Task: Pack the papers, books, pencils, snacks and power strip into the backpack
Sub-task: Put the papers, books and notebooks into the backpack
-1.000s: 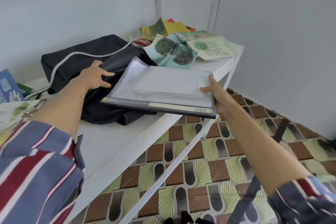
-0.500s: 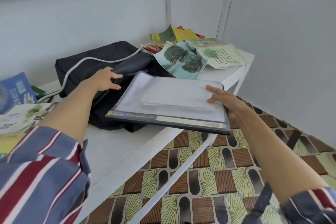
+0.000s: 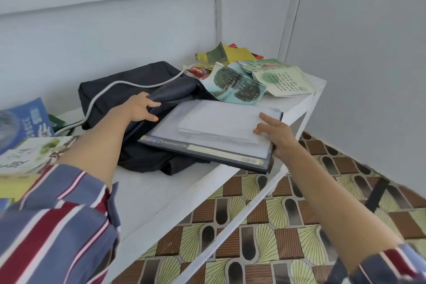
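Note:
A dark backpack (image 3: 129, 80) lies flat on the white table (image 3: 152, 191). My left hand (image 3: 138, 108) grips the fabric at its opening. My right hand (image 3: 274, 136) holds the right end of a dark file folder (image 3: 207, 152) with a stack of white papers (image 3: 219, 124) on top, thumb on the papers, fingers under the folder. The folder's far end rests on the backpack by the opening. A white cable (image 3: 119, 86) runs across the backpack. Booklets (image 3: 237, 85) and a red snack packet (image 3: 197, 71) lie at the table's far right.
More books (image 3: 25, 122) lie at the table's left end. The table stands against a grey wall and a corner at the right. Patterned floor tiles (image 3: 276, 226) show below the table's front edge, which the folder overhangs.
My right hand has slid further onto the papers and pushed the folder a little toward the backpack opening. My left hand has moved to the opening's edge and taken hold of the fabric.

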